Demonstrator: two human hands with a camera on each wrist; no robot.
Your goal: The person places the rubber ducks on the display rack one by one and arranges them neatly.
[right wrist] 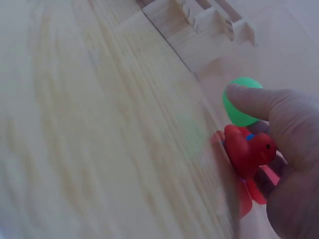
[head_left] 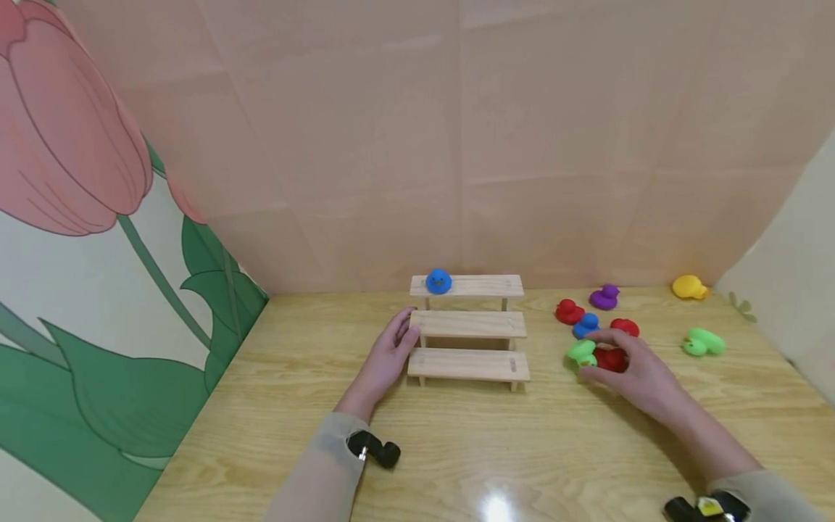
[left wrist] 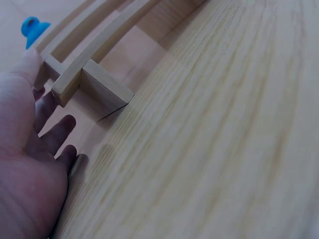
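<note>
A three-step wooden stand (head_left: 468,323) rests on the table with a blue rubber duck (head_left: 438,281) on its top step. My left hand (head_left: 388,357) holds the stand's left side at the middle step; the left wrist view shows the thumb at the step end (left wrist: 50,67) and the lower fingers loosely bent. Over to the right, my right hand (head_left: 642,377) pinches a green rubber duck (head_left: 580,352) between thumb and fingers. In the right wrist view the thumb presses on this green duck (right wrist: 242,102). A red duck (head_left: 611,359) sits beneath that palm, partly hidden.
Behind the right hand are another red duck (head_left: 570,312), a blue duck (head_left: 586,325), a purple duck (head_left: 604,296) and a further red duck (head_left: 625,327). Farther right lie a green duck (head_left: 704,342) and a yellow duck (head_left: 689,287). A pinkish wall covering (head_left: 365,145) rises behind the table.
</note>
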